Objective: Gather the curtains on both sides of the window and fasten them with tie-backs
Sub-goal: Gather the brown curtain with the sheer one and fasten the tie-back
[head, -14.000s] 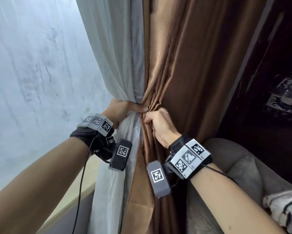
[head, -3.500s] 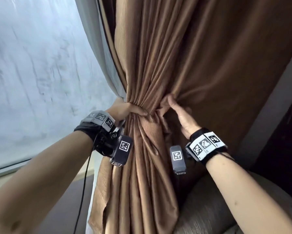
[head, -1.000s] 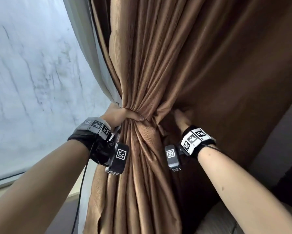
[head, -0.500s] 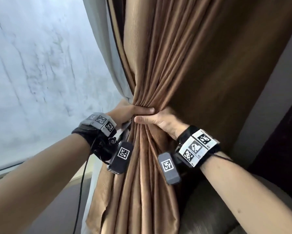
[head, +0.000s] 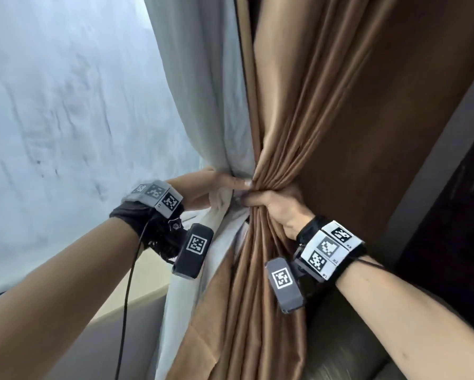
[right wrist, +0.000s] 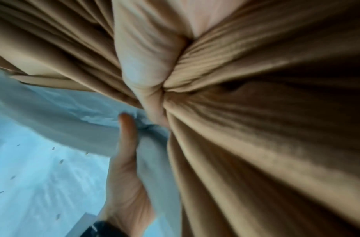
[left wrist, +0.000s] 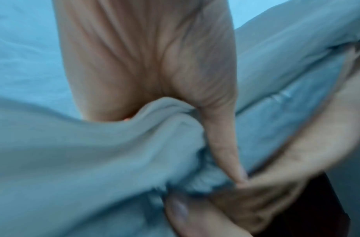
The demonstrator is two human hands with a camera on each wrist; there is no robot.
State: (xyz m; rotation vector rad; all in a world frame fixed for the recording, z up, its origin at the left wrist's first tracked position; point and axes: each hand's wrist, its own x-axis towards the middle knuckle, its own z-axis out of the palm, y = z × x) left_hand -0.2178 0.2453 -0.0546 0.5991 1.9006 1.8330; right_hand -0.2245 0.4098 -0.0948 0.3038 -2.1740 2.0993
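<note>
We keep left hand (head: 216, 185) clutching pale grey sheer curtain (head: 203, 91), right hand (head: 279, 204) fisted round pleated brown satin curtain (head: 312, 119); merge both into one tight waist before hunting a tie-back.

I see a frosted, streaky window (head: 66, 119) filling the left of the head view, giving pale daylight. A beige sill (head: 137, 300) runs below it at lower left. A grey upholstered seat (head: 340, 352) sits lower right, with dark wall (head: 449, 187) beyond.
</note>
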